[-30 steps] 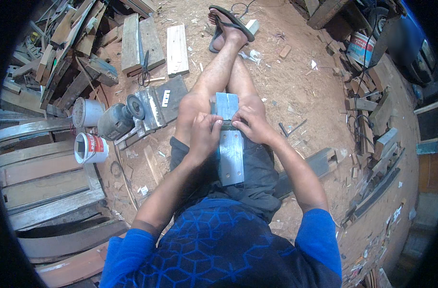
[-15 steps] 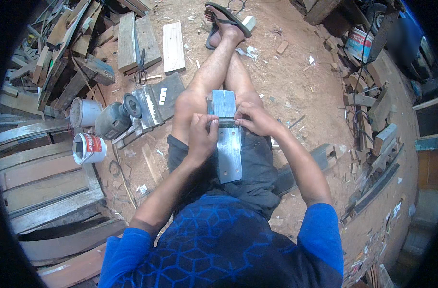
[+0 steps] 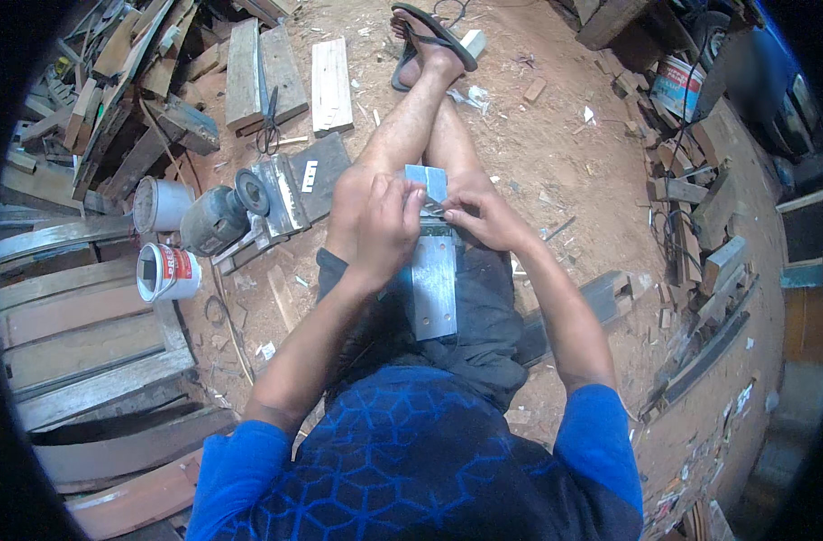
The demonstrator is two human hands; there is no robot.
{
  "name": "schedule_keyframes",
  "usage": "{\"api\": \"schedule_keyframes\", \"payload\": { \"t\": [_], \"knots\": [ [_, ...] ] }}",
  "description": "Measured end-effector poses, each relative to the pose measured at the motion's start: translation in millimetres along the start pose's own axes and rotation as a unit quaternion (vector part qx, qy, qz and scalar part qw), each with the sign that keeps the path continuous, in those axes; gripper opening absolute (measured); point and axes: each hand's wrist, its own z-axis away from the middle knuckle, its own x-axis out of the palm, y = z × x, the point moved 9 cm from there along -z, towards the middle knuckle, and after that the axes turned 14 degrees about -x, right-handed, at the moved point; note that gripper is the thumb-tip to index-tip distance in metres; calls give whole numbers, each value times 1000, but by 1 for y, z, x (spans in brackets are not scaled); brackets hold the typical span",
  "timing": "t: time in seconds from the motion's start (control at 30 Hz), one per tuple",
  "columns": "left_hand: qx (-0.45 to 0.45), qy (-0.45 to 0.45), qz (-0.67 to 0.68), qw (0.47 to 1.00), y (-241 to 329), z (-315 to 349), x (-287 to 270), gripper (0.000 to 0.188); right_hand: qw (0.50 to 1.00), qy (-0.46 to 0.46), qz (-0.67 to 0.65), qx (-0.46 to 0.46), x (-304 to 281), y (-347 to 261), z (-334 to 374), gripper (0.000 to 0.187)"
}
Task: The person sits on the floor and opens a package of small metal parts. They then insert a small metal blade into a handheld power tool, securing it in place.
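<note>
An upturned electric planer, by its look, rests across my lap. Its long rear plate [image 3: 434, 287], silvery with screw holes, lies nearer me, and the short blue-grey front plate [image 3: 436, 184] lies beyond a dark gap. Over the left side of that gap my left hand [image 3: 386, 225] is closed, thumb against fingers, at a thin strip [image 3: 432, 206] that looks like metal. On the right my right hand [image 3: 489, 219] has its thumb and forefinger pinched by the strip's other end. My fingers partly hide the strip and the gap, so whether both hands grip it is unclear.
To my left on the dirt stand an angle grinder [image 3: 215, 219], a white bucket [image 3: 179, 275], and a dark metal sheet [image 3: 317, 162]. Scissors [image 3: 268, 117] lie beside boards [image 3: 331, 86]. Stacked timber [image 3: 82, 325] fills the left; wood offcuts [image 3: 722, 261] line the right.
My left hand has turned and shifted slightly up and right, over the front plate's edge. The thin strip now shows tilted between my hands. My right hand has moved only a little.
</note>
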Motion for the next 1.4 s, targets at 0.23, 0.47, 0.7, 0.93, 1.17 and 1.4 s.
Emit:
{"api": "schedule_keyframes", "payload": {
  "t": [0.23,0.47,0.7,0.93,1.17,1.4],
  "knots": [
    [-126,-101,110,981,-14,-12,14,30,959,242,82,-124,-25,-26,32,18],
    [-37,5,-49,998,-70,10,20,52,914,394,87,-36,-47,1,64,22],
    [-154,-44,60,985,-95,16,36,53,899,353,226,-126,0,-44,13,16],
    [-164,-38,61,984,-101,17,42,49,925,332,168,-71,7,-10,3,16],
    [-180,-46,64,980,-88,15,32,45,941,301,155,-19,8,-14,-2,18],
    [-180,-32,263,947,-48,12,14,28,861,371,265,-226,5,-100,22,18]
  ]
}}
